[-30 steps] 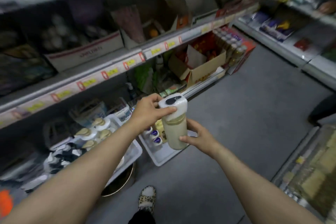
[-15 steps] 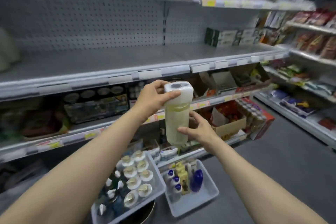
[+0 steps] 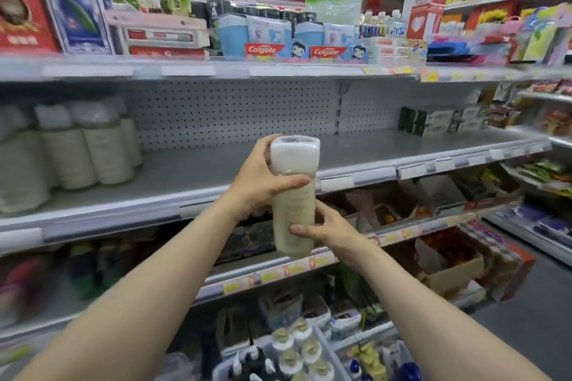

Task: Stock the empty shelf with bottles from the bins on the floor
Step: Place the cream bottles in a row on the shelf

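Head camera looks down a shop aisle, where both hands hold one tall pale bottle [image 3: 294,204] upright in front of the bare grey shelf [image 3: 356,155]. The left hand [image 3: 258,184] is wrapped round the bottle just under its white cap, thumb lying across the front. The right hand [image 3: 329,227] grips the lower part, thumb on the front and fingers hidden behind. The bottle's base hangs in the air below the shelf's front edge, and its cap stands level with the shelf board beyond the hands. Up and to the left of the left hand, a row of similar pale bottles [image 3: 89,148] stands on the same shelf, near the pegboard back. Well to the right of the right hand, green boxes [image 3: 433,120] sit at the back of the shelf. Above both hands, toothpaste boxes [image 3: 328,52] line the next shelf up. Below the wrists, between the forearms, a bin [image 3: 328,354] holds cream-capped bottles, with blue bottles [image 3: 408,372] just to its right.
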The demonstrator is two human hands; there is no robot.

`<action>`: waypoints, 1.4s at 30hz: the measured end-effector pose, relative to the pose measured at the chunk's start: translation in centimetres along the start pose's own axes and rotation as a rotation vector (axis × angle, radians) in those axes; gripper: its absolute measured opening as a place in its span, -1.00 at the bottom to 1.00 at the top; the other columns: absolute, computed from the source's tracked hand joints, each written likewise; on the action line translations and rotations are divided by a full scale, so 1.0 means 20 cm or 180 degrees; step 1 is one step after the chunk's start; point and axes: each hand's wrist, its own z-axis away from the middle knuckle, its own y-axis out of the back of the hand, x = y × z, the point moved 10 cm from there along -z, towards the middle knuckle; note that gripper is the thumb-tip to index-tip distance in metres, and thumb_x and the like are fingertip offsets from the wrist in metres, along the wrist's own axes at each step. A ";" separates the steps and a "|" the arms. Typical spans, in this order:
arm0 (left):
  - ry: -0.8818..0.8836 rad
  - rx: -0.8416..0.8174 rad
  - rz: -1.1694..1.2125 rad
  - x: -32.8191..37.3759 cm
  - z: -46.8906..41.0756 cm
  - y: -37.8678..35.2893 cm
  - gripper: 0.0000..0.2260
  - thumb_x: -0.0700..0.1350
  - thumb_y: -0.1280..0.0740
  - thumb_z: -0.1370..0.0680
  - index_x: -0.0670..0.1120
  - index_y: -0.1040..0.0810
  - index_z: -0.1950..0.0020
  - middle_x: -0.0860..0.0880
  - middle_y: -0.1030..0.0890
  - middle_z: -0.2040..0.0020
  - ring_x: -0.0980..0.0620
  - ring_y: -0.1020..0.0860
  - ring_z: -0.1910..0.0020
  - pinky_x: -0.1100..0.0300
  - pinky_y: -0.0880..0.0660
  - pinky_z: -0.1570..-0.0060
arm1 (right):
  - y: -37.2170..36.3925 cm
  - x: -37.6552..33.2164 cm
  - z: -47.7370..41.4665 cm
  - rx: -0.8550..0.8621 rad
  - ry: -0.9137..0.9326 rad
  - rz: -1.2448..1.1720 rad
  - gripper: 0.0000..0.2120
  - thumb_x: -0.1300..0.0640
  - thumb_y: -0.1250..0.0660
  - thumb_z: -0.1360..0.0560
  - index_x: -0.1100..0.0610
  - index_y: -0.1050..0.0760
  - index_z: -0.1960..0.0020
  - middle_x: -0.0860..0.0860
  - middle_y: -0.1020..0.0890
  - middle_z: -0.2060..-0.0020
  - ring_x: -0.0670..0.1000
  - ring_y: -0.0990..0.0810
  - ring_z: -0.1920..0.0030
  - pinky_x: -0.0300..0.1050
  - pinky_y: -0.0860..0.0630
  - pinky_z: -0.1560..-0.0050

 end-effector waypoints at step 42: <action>-0.0137 -0.0254 -0.0600 -0.15 -0.09 1.82 -0.38 0.12 -0.65 -0.21 0.21 -0.54 -0.22 0.21 -0.59 -0.17 0.10 -0.59 -0.12 0.15 -0.63 0.11 | -1.58 -0.38 -0.94 -0.0307 0.0290 0.0201 -0.31 0.10 -0.67 -0.27 -0.02 -0.45 -0.32 -0.03 -0.69 -0.14 -0.04 -0.66 -0.14 0.09 -0.58 -0.23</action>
